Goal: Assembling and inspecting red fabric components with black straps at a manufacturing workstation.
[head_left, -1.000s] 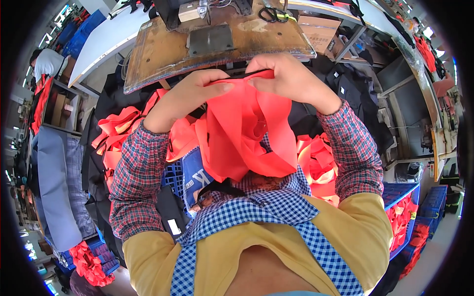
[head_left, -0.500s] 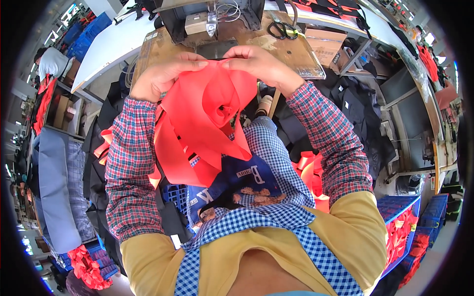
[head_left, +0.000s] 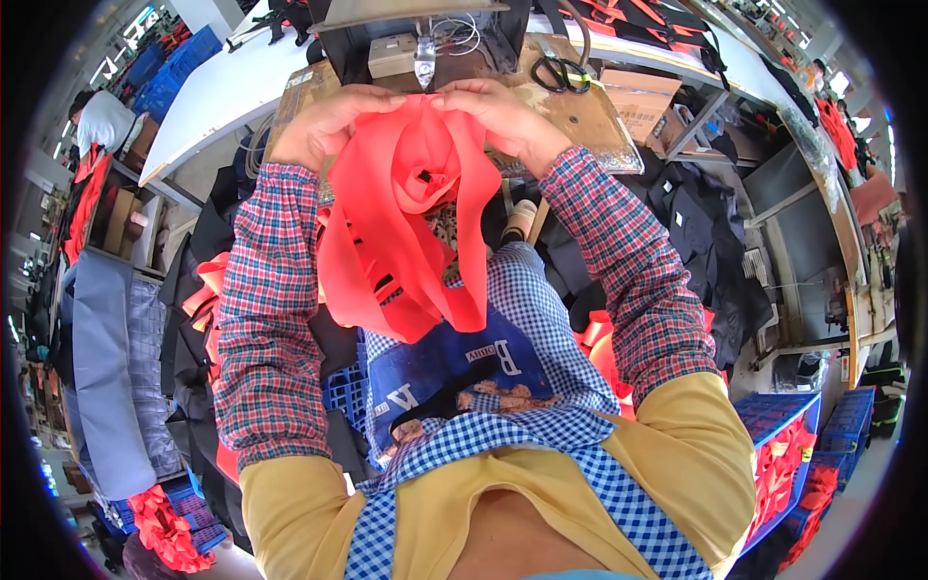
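Both my hands pinch the upper edge of a bunch of looped red fabric strips (head_left: 416, 222), which hangs down over my apron. My left hand (head_left: 333, 121) holds it from the left, thumb and fingers pressed together. From the right, my right hand (head_left: 507, 121) grips the same edge, its fingertips close to the left ones. Just beyond the fingertips stands a machine with a metal presser part (head_left: 423, 63), over a worn wooden table (head_left: 599, 121). The far ends of the strips overlap, so I cannot tell how they join.
Black-handled scissors (head_left: 561, 74) lie on the wooden table at the right. Dark fabric (head_left: 696, 222) is heaped beside me. A blue crate (head_left: 783, 425) with red strips stands at lower right, and a grey-blue roll (head_left: 111, 377) at left. Another person (head_left: 104, 121) is at far left.
My hands have moved slightly up toward the machine with the red strips. The bunch has swung and hangs narrower, and its loops have shifted. Both hands keep their pinch.
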Demonstrator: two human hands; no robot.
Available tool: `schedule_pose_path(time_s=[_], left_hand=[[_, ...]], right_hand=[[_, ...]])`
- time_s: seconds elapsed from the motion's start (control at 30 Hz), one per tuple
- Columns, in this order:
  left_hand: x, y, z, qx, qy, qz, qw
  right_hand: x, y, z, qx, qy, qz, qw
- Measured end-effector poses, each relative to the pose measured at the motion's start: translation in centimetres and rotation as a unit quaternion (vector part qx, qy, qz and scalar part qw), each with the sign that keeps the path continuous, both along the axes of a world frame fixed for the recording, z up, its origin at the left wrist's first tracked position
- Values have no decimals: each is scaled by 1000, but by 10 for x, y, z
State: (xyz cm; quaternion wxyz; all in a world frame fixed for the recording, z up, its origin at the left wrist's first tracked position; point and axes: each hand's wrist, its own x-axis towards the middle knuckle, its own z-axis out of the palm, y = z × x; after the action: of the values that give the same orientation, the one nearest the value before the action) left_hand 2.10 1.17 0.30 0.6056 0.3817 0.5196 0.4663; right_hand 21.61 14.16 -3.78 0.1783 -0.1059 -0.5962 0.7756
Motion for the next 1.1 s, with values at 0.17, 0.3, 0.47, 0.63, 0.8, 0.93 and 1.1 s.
schedule_pose_path(time_s=[0.17, 0.3, 0.47, 0.63, 0.8, 0.93, 1.1], left_hand=[[-4, 4, -3, 32, -9, 2, 999], [-8, 4, -2, 51, 1, -18, 999], [-8, 4, -1, 54, 16, -28, 998], [-5, 7, -3, 76, 16, 14, 997], [-8, 8, -6, 91, 31, 17, 995], [-12, 13, -8, 99, 42, 19, 994], [-11, 17, -10, 96, 57, 20, 994]], right_hand=[[-3, 2, 4, -21, 27, -4, 999], [-3, -2, 5, -39, 36, -11, 999], [-3, -4, 4, -53, 43, -18, 998], [-4, -2, 1, -45, 47, -18, 998], [-7, -5, -1, -57, 63, -36, 996], [-10, -3, -2, -69, 65, -39, 995], [-9, -1, -3, -77, 72, -45, 993]])
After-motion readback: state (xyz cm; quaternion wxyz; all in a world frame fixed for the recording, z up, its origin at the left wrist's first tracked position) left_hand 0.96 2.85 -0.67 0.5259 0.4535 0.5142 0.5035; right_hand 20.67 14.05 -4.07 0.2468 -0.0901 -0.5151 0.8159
